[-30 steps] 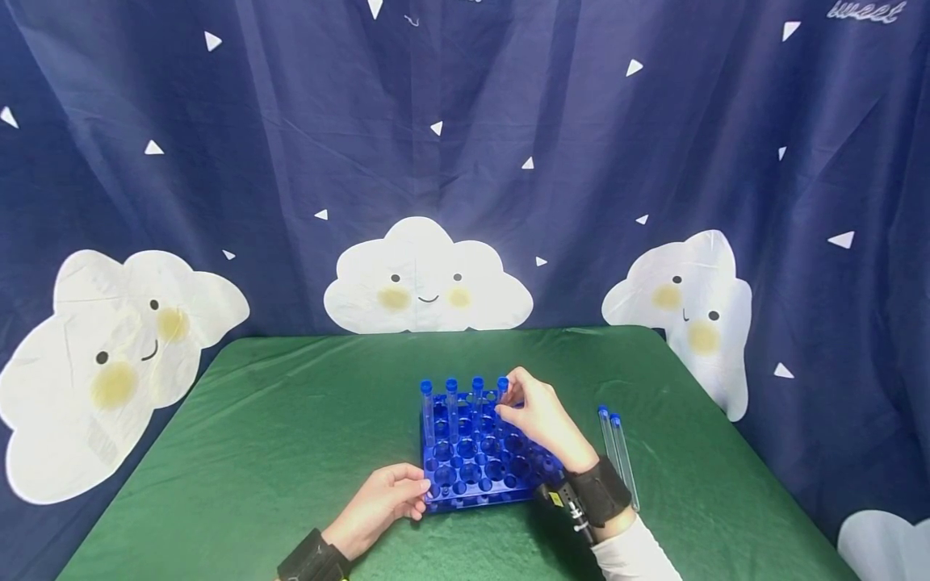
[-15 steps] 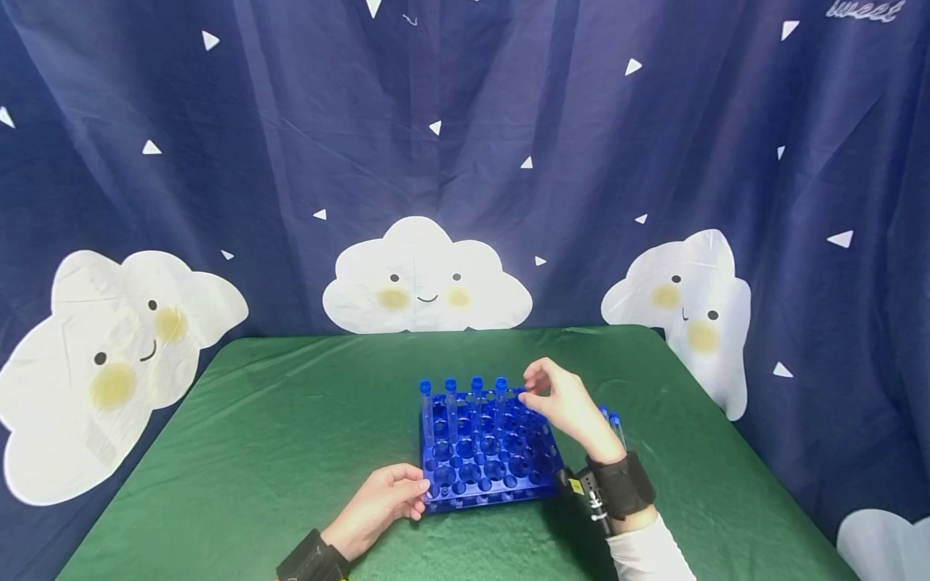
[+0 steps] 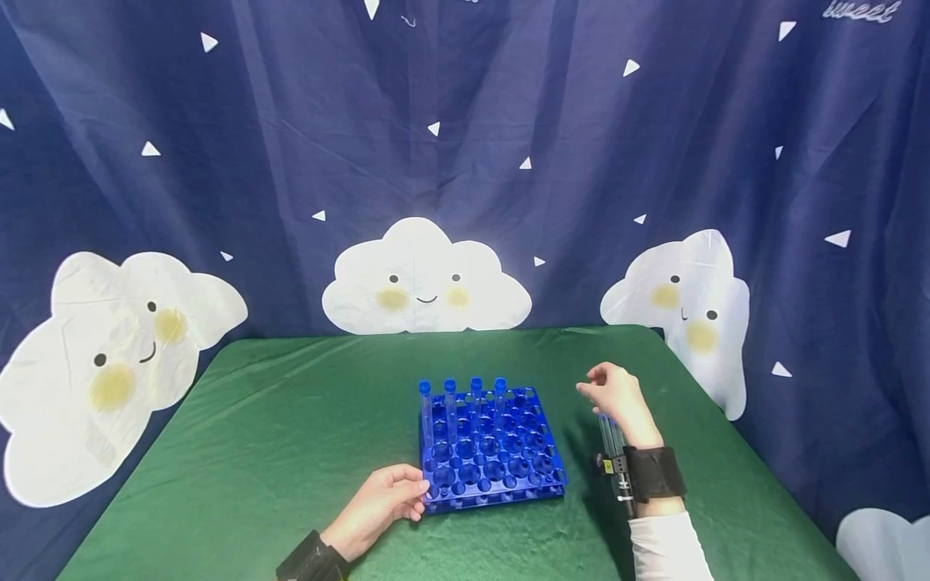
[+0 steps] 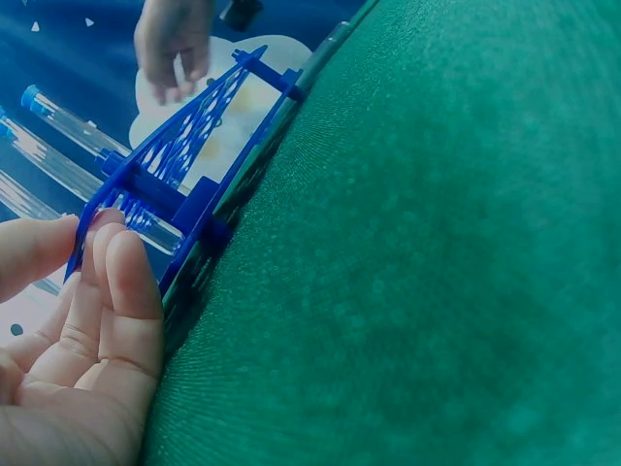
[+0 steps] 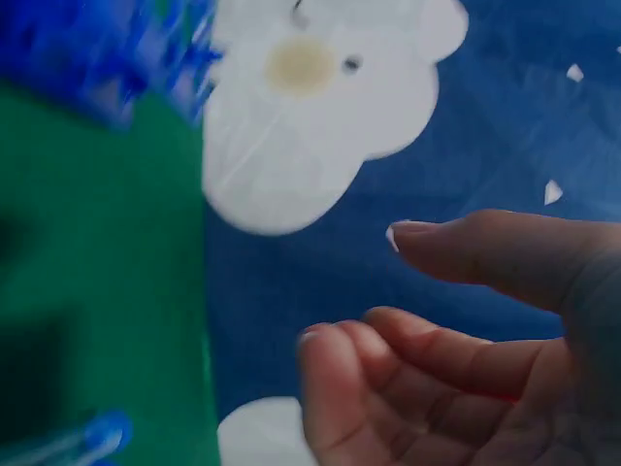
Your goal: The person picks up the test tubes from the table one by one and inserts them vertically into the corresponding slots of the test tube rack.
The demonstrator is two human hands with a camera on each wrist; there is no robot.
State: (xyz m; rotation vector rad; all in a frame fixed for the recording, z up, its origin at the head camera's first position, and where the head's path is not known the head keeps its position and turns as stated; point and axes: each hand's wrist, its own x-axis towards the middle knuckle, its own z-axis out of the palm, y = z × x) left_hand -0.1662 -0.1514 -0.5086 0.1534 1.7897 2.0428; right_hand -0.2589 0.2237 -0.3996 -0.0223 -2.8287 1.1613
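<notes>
Rack [image 3: 490,448] mid-cloth, steadied by my left hand's [image 3: 381,502] loosely curled fingertips; right hand [image 3: 613,397] empty, relaxed, above loose tubes [image 3: 609,432]: risk, a careless brush rolls them away.

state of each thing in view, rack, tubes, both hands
blue rack: flat on the green table, mostly unfilled
capped tubes in rack: four, upright in the back row
loose tubes: lying on the table right of the rack
left hand: fingers touching the rack's near left corner
right hand: holds nothing, above the loose tubes
</notes>
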